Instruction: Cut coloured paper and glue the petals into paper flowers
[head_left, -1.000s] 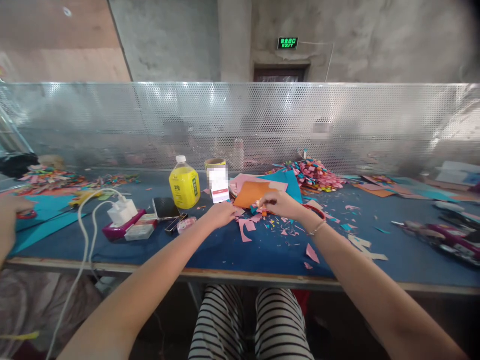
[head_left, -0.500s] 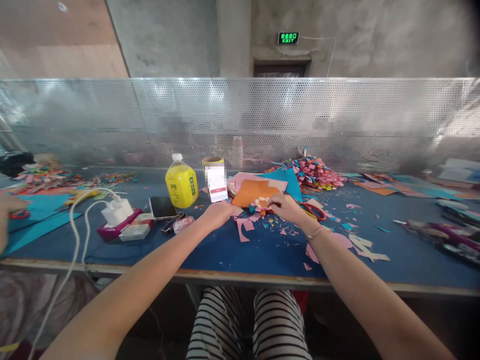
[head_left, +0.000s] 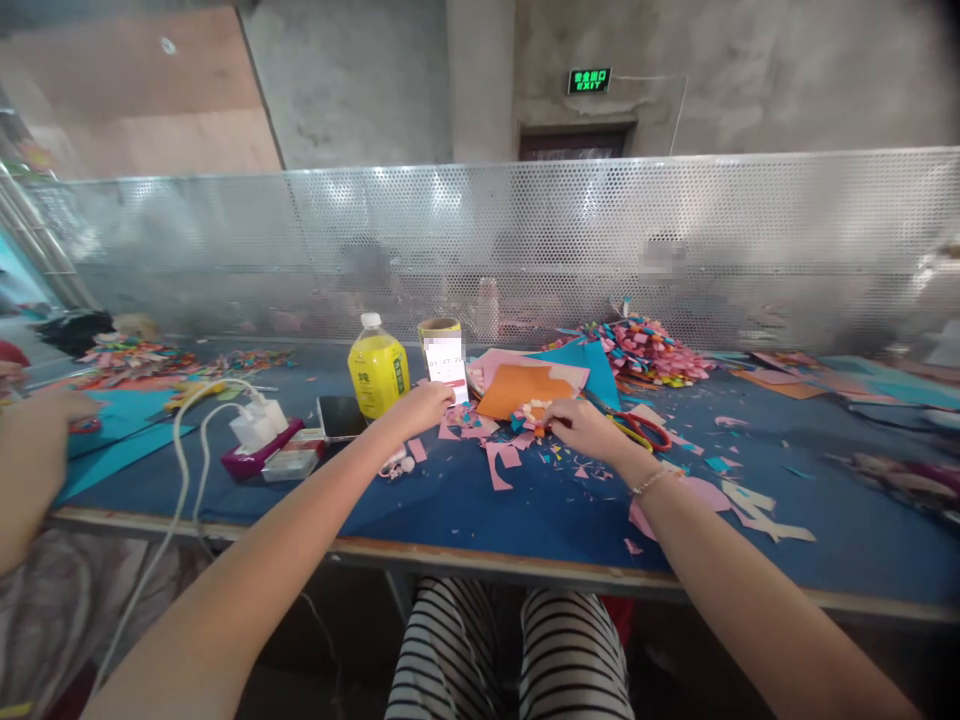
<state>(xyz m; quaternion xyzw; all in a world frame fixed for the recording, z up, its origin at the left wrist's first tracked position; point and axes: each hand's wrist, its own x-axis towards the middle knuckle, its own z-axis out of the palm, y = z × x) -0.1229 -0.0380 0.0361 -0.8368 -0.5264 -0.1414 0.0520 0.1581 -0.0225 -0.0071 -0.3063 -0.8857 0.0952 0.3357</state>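
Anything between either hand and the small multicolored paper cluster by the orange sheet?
Right hand: nothing visible; its fingertips are at the right edge of the paper cluster, contact unclear. Left hand: pink and blue scraps lie on the table between it and the cluster.

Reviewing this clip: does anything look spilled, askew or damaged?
Only litter: paper scraps lie strewn over the table around the right hand, untidy beside the heap farther back. The bottle is capped and upright; I see no spilled liquid.
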